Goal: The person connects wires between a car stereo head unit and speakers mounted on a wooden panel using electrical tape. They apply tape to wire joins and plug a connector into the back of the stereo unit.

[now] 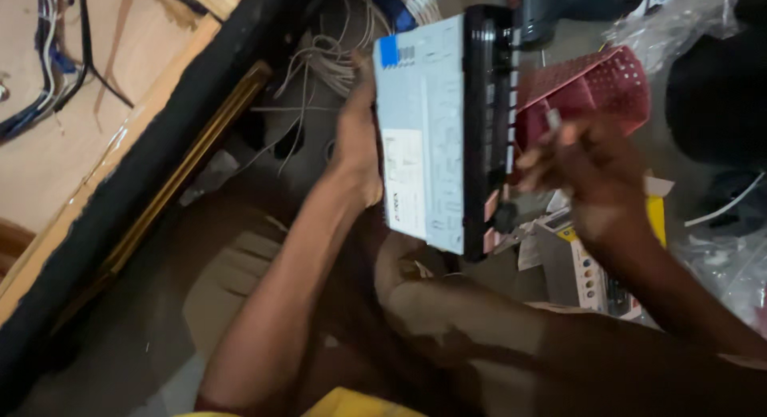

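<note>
Car stereo (423, 137) stood on end above your lap, your left hand (357, 141) clasping its back edge while your right hand (587, 165) pinched a small metal tool (553, 117) near its black face (489, 121); steady aim seemed needed.

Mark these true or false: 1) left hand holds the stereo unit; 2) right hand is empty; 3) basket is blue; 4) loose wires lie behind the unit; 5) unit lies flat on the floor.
1) True: the left hand grips the stereo unit by its rear edge.
2) False: the right hand pinches a small metal piece at the unit's black front.
3) False: the basket is red.
4) True: white wires lie bunched behind the unit.
5) False: it is held up, off the floor.
</note>
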